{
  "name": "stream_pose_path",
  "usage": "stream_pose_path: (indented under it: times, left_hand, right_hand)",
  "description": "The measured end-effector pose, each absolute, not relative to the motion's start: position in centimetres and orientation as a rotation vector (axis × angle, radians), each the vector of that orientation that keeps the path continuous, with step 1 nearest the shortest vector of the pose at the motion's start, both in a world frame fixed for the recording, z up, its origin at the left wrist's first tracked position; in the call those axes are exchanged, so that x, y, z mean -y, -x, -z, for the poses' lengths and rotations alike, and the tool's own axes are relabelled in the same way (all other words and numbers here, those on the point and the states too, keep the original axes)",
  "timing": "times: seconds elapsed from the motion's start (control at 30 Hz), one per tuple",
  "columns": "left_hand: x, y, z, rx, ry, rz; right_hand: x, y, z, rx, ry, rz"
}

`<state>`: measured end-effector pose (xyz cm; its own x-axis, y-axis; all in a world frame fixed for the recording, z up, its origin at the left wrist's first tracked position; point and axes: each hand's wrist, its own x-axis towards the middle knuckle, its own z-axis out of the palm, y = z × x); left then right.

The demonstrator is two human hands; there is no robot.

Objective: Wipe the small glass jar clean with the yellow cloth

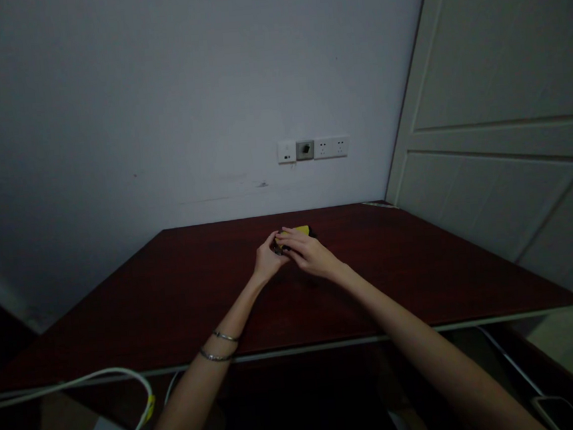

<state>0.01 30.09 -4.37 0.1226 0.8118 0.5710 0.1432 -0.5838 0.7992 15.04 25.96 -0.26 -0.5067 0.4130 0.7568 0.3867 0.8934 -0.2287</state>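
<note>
Both arms reach out over a dark red-brown table. My left hand and my right hand meet near the table's middle, fingers closed together on a small yellow and black object. The hands hide most of that object, and I cannot make out what it is. Two thin bracelets sit on my left forearm.
A white wall stands behind the table, with a row of sockets and a switch. A white panelled door is at the right. A white cable loops below the table's front left edge. A dark flat device lies at bottom right.
</note>
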Motion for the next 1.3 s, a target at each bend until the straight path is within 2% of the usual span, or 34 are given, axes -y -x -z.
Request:
stream_pose_path:
  times: [0.23, 0.47, 0.67, 0.9, 1.13, 1.3]
  left_hand:
    - [-29.4, -0.3, 4.0, -0.959, -1.862, -1.436]
    - [-29.8, -0.3, 3.9, -1.009, -1.819, -1.509]
    - [-30.0, -0.2, 3.6, -0.906, -1.538, -1.523]
    - [-29.2, -0.5, 3.0, -0.812, -1.512, -1.507]
    - [-30.1, -0.2, 3.6, -0.84, -1.513, -1.515]
    - [-29.4, -0.3, 3.3, -0.792, -1.613, -1.416]
  right_hand:
    - [-28.3, -14.6, -1.0, 2.089, 0.77, 0.009]
    - [-25.9, -14.7, 0.1, 2.116, 0.639, -0.007]
    - [-26.0, -15.1, 0.9, 2.097, 0.505, -0.137]
    - [-28.2, -15.2, -0.2, 1.769, 0.607, -0.372]
    - [-26.6, -15.2, 1.0, 1.979, 0.532, -0.174]
    - [-27.5, -15.8, 0.7, 1.936, 0.536, -0.204]
